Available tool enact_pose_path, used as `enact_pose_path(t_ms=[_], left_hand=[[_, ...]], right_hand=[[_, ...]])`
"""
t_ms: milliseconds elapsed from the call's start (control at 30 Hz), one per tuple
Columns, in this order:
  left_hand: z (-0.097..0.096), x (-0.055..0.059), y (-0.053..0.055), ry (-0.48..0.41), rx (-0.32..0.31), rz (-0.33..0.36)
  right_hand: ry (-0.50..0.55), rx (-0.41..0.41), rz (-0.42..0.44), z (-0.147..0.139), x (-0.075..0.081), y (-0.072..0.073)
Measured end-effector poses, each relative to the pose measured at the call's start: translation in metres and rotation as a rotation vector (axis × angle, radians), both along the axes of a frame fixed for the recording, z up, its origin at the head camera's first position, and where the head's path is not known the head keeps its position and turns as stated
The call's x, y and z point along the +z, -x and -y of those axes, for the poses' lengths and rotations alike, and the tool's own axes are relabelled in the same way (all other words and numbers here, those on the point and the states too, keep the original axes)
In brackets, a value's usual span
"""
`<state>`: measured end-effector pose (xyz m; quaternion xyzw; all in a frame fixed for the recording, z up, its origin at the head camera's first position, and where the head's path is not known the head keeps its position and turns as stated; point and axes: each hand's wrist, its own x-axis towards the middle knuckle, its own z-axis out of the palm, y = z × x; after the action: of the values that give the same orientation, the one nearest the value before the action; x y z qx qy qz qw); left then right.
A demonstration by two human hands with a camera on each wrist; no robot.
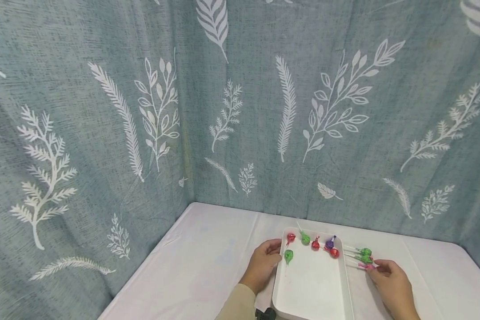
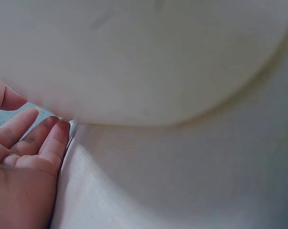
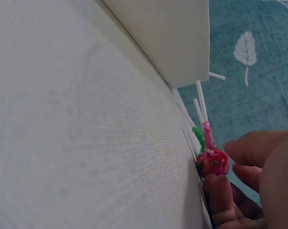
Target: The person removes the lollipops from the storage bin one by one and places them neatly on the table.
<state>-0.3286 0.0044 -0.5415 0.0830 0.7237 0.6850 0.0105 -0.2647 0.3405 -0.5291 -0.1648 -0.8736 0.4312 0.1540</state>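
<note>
At the left, we see the left hand (image 1: 261, 266), below it a beige sleeve (image 1: 240, 304), at the left edge of a white rectangular tray (image 1: 312, 289); its loosely bent fingers touch the outer wall, holding no lollipop. Inside, going right, we find a green-wrapped round lollipop (image 1: 289, 256) beside that edge, a red-wrapped one (image 1: 290, 237) in the far left corner, another green one (image 1: 305, 238) with its stick across the far edge, then a second red one (image 1: 315, 245). A purple one (image 1: 330, 243) and a third red one (image 1: 334, 253) lie together near the far right corner. Just beyond the right edge, on the white-clothed table (image 1: 220, 231), lie two green lollipops (image 1: 366, 258) and a shiny pink lollipop (image 3: 216, 164). Reaching in from the near right, the right hand (image 1: 394, 284) has its thumb and bent fingers round the pink head, grasping it.
</note>
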Motion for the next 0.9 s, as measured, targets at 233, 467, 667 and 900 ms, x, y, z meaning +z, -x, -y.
enact_pose_path(t_ms=[233, 467, 667, 900], left_hand=[[0.000, 0.000, 0.001, -0.012, -0.003, -0.008], [-0.001, 0.000, 0.000, -0.002, 0.001, -0.001], [-0.002, 0.000, 0.002, -0.002, -0.001, -0.007], [-0.001, 0.000, 0.003, -0.010, -0.004, -0.010]], right_hand=[[0.068, -0.012, 0.006, -0.001, 0.002, 0.001], [0.142, -0.010, 0.004, -0.002, 0.010, 0.000], [0.185, -0.020, -0.025, 0.003, 0.024, -0.002], [0.179, -0.008, -0.053, 0.011, 0.031, -0.002]])
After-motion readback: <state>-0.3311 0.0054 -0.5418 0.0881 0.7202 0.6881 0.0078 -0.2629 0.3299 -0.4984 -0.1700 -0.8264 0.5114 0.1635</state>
